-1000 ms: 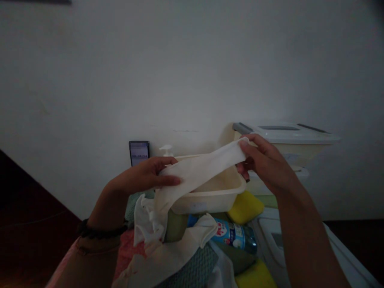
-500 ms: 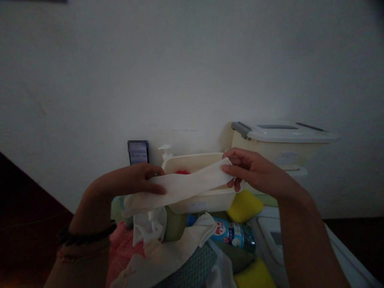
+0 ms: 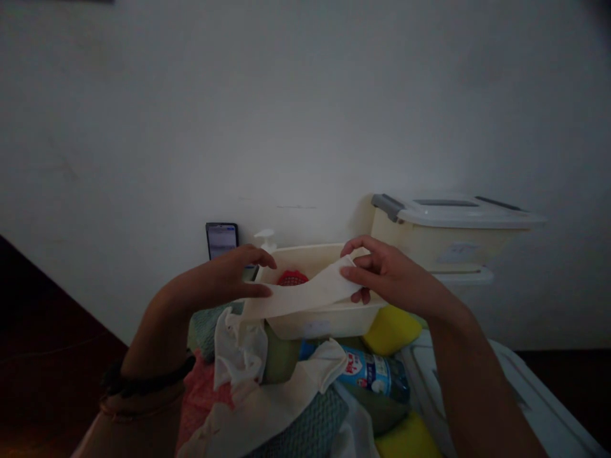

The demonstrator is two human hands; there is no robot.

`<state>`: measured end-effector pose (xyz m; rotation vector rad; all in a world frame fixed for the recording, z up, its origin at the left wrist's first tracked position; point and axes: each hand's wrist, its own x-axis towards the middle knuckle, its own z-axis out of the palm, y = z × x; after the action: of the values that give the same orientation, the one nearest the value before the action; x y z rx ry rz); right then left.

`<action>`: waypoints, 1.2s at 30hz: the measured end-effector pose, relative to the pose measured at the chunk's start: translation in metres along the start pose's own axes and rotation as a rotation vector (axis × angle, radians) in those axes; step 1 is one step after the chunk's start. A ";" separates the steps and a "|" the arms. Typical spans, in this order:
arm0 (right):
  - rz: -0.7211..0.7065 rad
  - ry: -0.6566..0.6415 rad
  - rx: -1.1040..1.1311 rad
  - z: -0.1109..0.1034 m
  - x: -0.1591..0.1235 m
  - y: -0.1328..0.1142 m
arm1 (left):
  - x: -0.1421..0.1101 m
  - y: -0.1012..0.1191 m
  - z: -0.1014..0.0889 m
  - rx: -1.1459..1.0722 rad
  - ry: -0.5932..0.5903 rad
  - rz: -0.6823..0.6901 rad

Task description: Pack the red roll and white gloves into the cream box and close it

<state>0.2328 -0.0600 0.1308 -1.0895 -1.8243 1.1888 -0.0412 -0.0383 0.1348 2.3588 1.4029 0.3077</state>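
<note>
My right hand (image 3: 379, 275) pinches the end of a long white stocking-like piece of fabric (image 3: 305, 292), which stretches left across the front of a cream plastic bin (image 3: 324, 323). My left hand (image 3: 238, 277) is at the other end, fingers and thumb apart, the thumb close to the fabric's upper edge. Whether the thumb touches it I cannot tell. The fabric's left end droops behind this hand. Inside the bin shows a red perforated plastic thing (image 3: 293, 278). A second, similar white piece (image 3: 281, 402) lies below, its hemmed end beside a blue-labelled bottle (image 3: 365, 369).
A phone (image 3: 222, 240) leans on the wall beside a white pump top (image 3: 266, 238). Right stands a lidded storage box (image 3: 449, 245). Around the bottle lie yellow sponges (image 3: 394, 329), a red cloth (image 3: 203, 388), a teal textured cloth (image 3: 305, 429) and a crumpled white cloth (image 3: 241, 346).
My left hand has loosened from the white fabric, its fingers lifting and spreading. The right hand has shifted slightly left with its end, and the fabric sags, showing more of the red thing.
</note>
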 end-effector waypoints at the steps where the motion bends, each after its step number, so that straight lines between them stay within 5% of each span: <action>1: -0.014 0.015 0.015 0.001 0.001 0.000 | -0.001 0.005 0.001 -0.001 0.000 0.040; 6: -0.116 0.068 0.035 0.002 0.003 0.000 | -0.003 0.024 0.007 -0.046 -0.131 0.174; 17: -0.106 0.182 0.301 0.000 0.007 0.001 | 0.002 0.036 0.013 0.016 -0.207 0.047; 22: -0.189 0.102 0.454 -0.005 0.005 -0.001 | 0.005 0.034 0.014 0.011 -0.212 0.062; 30: -0.283 0.331 0.124 -0.010 0.005 0.003 | 0.004 0.021 0.009 -0.080 -0.134 0.122; 36: -0.310 0.365 0.181 -0.014 0.003 0.004 | 0.006 0.018 0.010 -0.271 -0.147 0.113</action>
<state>0.2445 -0.0517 0.1320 -0.8222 -1.5046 0.8854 -0.0205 -0.0432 0.1333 2.1919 1.0889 0.3256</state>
